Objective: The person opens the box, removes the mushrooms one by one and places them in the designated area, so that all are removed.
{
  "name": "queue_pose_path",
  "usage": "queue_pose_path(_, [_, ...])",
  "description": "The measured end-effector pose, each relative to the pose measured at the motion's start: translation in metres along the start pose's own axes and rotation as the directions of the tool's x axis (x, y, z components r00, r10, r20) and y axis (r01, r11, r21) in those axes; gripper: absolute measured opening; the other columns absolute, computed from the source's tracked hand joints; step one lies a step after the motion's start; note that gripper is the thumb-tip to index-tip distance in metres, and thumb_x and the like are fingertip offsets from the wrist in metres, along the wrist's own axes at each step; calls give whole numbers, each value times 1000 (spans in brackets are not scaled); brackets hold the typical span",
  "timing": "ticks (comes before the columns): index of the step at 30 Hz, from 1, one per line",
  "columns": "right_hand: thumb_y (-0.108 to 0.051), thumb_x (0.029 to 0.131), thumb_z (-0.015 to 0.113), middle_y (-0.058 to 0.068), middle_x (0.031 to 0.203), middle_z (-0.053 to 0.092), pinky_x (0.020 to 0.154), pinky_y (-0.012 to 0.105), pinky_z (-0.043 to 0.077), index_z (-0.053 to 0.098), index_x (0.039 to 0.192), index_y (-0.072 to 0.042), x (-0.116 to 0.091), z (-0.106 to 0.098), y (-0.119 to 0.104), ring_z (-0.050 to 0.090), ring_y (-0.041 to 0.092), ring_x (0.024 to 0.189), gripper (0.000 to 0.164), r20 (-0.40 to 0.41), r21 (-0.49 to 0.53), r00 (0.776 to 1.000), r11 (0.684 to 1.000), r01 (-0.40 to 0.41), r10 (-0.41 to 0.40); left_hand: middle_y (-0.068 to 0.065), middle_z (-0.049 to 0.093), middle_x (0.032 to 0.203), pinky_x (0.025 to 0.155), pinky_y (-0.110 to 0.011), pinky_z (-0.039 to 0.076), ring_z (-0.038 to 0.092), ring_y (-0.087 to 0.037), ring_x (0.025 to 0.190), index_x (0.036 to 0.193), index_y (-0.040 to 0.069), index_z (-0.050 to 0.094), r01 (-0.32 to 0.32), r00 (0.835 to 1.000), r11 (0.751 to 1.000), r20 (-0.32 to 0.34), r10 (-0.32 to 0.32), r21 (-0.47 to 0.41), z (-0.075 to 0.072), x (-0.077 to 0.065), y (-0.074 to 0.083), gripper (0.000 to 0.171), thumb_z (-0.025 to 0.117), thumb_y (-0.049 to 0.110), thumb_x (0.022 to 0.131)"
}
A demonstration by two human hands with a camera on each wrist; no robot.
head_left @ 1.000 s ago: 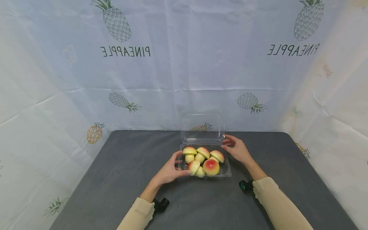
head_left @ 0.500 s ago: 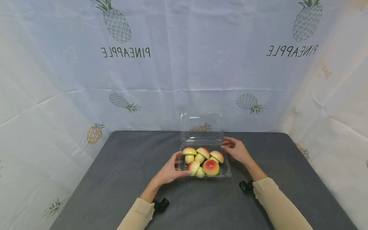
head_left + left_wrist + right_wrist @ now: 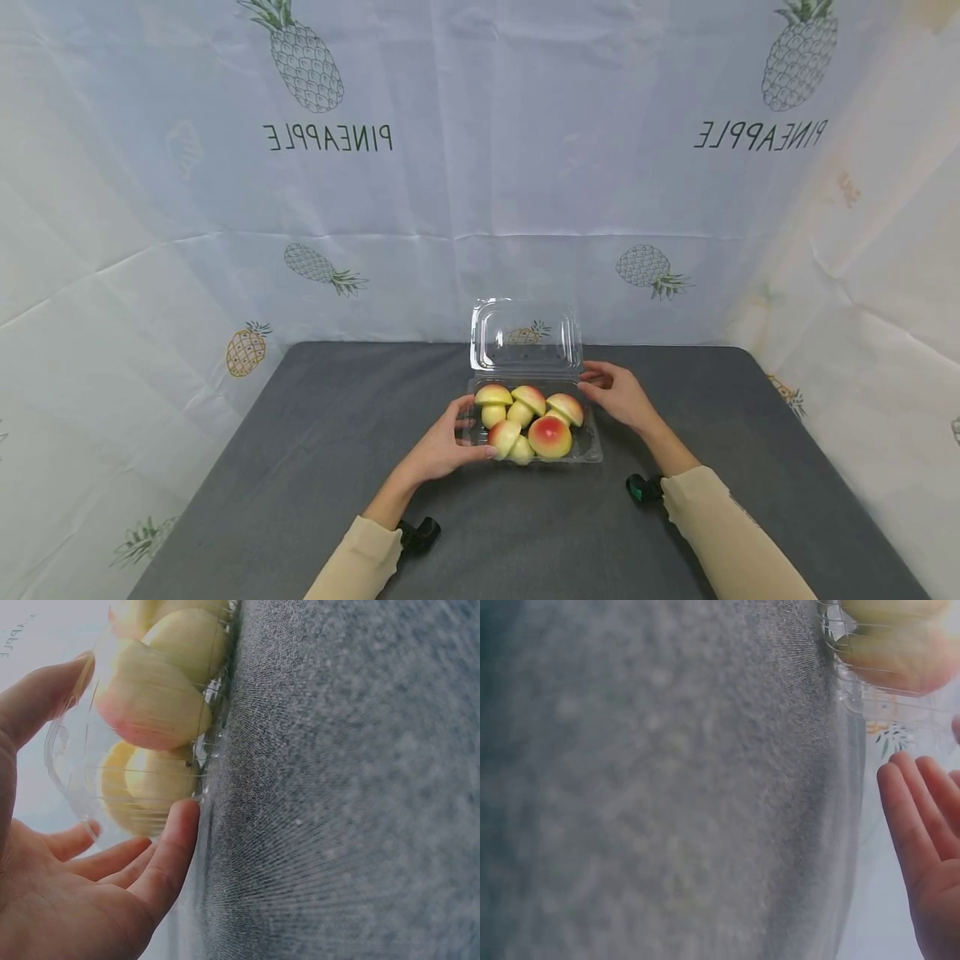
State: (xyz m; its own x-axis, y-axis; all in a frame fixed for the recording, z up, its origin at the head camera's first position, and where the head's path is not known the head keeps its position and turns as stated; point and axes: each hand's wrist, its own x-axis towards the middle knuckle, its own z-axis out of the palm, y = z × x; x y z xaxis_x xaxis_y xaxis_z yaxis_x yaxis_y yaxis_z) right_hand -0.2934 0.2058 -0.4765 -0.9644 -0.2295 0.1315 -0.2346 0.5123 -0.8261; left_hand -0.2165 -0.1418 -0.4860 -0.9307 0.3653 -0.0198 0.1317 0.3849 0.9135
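A clear plastic clamshell container [image 3: 588, 446] sits on the table with its lid [image 3: 487, 333] raised at the back. Several yellow-and-red mushroom-shaped pieces [image 3: 551, 437] lie inside the base. My left hand [image 3: 446, 442] holds the container's left side, thumb at the front left corner and fingers along the side wall; in the left wrist view, the thumb [image 3: 52, 694] reaches the rim. My right hand [image 3: 618, 396] is at the back right corner, beside the lid's lower edge, with fairly straight fingers [image 3: 904, 817] in the right wrist view. Contact there is hard to tell.
A dark grey cloth-covered table [image 3: 337, 417] lies under everything. Close behind its back edge hangs a pale curtain [image 3: 480, 183] printed with pineapples. Each wrist wears a black strap-like device [image 3: 420, 536].
The lid's top edge has sunk a little in the head view, and its reflections have shifted. My right fingers have moved slightly down with it. My left hand and the base have stayed put.
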Motion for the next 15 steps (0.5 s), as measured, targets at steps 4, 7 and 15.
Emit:
queue_pose_path(4, [-23,100,69,20,125,65,85,49,56,57,141,1,-5,-3,-2,64,36,109,49,-19,-86,1000,996,8,-9,-17,29,161,95,-46,53,47,-38,136,160,9,24,5,1000,1000,4,-5,1,0,1,0,98,83,36,87])
queue_pose_path(7, [-24,99,70,18,123,66,85,50,56,59,139,0,-11,-6,-5,65,36,108,47,-34,-128,999,991,36,-40,-18,29,161,96,-48,52,47,-39,136,160,8,24,11,1000,1000,5,-11,-5,-1,1,1,98,83,35,87])
queue_pose_path(15, [-22,98,71,17,120,68,89,51,55,64,132,0,-25,-14,-18,66,34,106,41,-48,-153,991,981,116,-125,-16,28,162,94,-46,53,49,-37,134,160,10,23,22,1000,1000,9,-22,12,0,1,2,100,84,38,86])
